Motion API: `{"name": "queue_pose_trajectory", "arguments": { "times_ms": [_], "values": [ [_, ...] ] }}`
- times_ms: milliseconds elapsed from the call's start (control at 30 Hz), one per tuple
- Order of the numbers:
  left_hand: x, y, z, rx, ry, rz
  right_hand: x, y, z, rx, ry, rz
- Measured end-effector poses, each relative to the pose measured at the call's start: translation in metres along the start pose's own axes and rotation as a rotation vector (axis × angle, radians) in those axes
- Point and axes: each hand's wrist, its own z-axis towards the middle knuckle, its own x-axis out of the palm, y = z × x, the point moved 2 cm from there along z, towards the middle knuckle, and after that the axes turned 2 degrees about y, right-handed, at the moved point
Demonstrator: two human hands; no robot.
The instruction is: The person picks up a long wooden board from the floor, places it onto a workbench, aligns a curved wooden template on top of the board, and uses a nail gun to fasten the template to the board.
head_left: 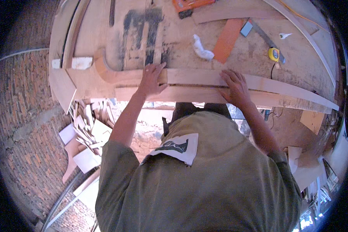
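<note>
A long pale wooden strip (197,78) lies along the bench's near side, its left end widening into an upturned curve (101,63). Beside it, closer to my body, is a second long strip (189,92), with a dark narrow gap between the two. My left hand (152,79) rests across the first strip, fingers stretched toward its far edge and thumb apart near the gap. A short yellowish section of wood (163,77) shows beside that palm. Farther right, my right hand (236,87) lies over both strips, fingers extended and thumb spread. Its palm hides some of the wood.
On the bench (178,50) are a crumpled white item (202,49), an orange-brown flat piece (229,40), a small blue block (246,28), a yellow tape measure (273,54) and an orange tool (189,5). Wood offcuts (89,125) are heaped at lower left, near a brick wall (23,116).
</note>
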Motion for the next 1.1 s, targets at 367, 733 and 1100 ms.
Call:
{"name": "queue_pose_trajectory", "arguments": {
  "times_ms": [367,733,1100],
  "values": [
    [0.006,0.013,-0.006,0.05,-0.012,-0.094,0.036,-0.005,0.037,-0.091,0.085,-0.025],
    [0.007,0.007,-0.012,0.039,-0.049,-0.034,0.038,0.005,0.043,-0.078,0.114,-0.049],
    [0.007,0.001,-0.012,0.035,-0.052,-0.003,0.04,0.007,0.044,-0.093,0.111,-0.078]
  ]
}}
